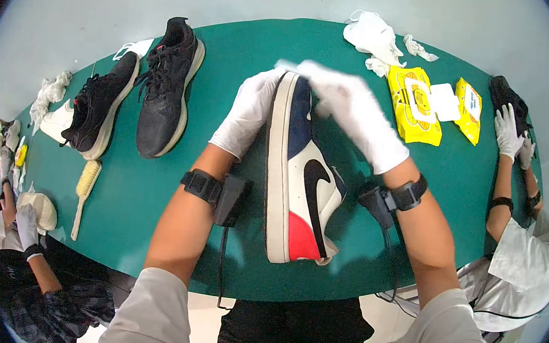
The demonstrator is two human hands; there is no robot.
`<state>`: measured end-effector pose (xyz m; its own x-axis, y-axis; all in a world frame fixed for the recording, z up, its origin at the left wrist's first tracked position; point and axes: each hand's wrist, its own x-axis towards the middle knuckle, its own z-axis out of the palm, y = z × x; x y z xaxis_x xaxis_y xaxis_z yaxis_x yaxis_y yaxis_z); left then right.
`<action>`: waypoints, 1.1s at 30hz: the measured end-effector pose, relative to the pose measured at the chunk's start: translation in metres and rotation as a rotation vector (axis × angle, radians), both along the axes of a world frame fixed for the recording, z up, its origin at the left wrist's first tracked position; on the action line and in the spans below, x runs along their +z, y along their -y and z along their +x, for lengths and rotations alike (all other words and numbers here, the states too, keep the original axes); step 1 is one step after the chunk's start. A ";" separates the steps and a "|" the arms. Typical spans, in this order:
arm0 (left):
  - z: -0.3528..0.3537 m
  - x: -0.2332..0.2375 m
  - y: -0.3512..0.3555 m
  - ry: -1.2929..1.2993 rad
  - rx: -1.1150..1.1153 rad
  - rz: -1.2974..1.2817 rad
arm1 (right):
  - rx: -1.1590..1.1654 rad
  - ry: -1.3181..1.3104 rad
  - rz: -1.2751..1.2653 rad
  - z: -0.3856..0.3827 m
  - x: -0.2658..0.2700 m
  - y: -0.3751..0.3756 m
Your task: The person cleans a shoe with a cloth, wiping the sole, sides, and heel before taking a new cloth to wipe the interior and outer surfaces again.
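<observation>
A white, navy and red sneaker (307,181) with a black swoosh lies on its side in front of me, toe pointing away and its pale sole turned left. My left hand (252,112), in a white glove, grips the toe end from the sole side. My right hand (346,98), gloved too, is at the navy toe from the other side. Its fingers are smeared by motion, so I cannot make out whether a white wipe is between them and the shoe. Both wrists wear black straps with small boxes.
On the green table (211,268) are two black sneakers (165,93), a brush (87,185), yellow wipe packs (417,106) and crumpled white cloths (374,38). At right, another person's gloved hands (509,132) touch a black shoe (506,95). Another person's gloved hand (28,226) is at left.
</observation>
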<state>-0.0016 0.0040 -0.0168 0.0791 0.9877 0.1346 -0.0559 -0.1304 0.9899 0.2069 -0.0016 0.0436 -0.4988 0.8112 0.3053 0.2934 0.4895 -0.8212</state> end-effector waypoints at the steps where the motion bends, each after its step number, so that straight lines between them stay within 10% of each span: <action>1: 0.000 0.002 0.000 0.000 -0.003 0.033 | 0.034 -0.008 -0.376 -0.006 0.002 0.011; 6: 0.004 0.009 0.004 0.125 -0.169 0.109 | 0.154 -0.106 -0.380 0.003 0.032 0.023; 9: -0.004 0.010 -0.013 -1.252 -0.059 0.429 | 0.134 -0.049 -0.464 0.010 0.035 0.024; 11: -0.005 -0.005 0.001 -0.175 0.068 0.274 | 0.336 -0.049 -0.422 0.014 0.046 0.031; 20: 0.002 0.023 0.011 -0.017 -0.033 -0.193 | 1.236 0.316 -0.858 0.006 0.085 0.082; 23: 0.001 0.026 0.017 -0.004 -0.121 -0.004 | 0.984 0.085 -0.667 0.015 0.101 0.072; 28: -0.008 0.032 0.020 -0.052 -0.243 0.013 | -0.212 -0.831 -0.284 0.024 0.068 0.018; 30: -0.009 0.036 0.021 0.019 -0.260 -0.046 | -0.351 -0.934 -0.091 0.025 0.072 0.013; 33: -0.005 0.039 0.020 0.006 -0.314 -0.075 | -0.422 -0.403 0.240 0.023 0.057 0.004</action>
